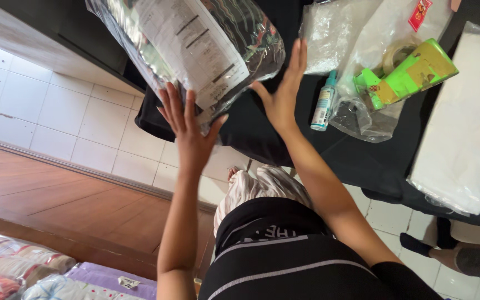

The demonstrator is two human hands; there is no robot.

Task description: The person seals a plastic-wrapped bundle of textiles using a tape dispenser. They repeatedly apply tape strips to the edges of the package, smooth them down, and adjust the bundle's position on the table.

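A bulky clear plastic package [195,50] holding dark patterned fabric lies on the black-covered table [362,161], with a white printed label on its top. My left hand [187,125] presses flat against the package's near edge, fingers spread. My right hand [284,91] is raised with fingers spread at the package's right side, its palm beside the plastic. Neither hand grips anything.
A small spray bottle [324,103], a green tape dispenser [404,75], clear bags [334,33] and a stack of white bags [468,122] lie on the table's right part. Wrapped packages [18,272] sit bottom left. Another person's foot in a dark sock [418,244] stands at the lower right.
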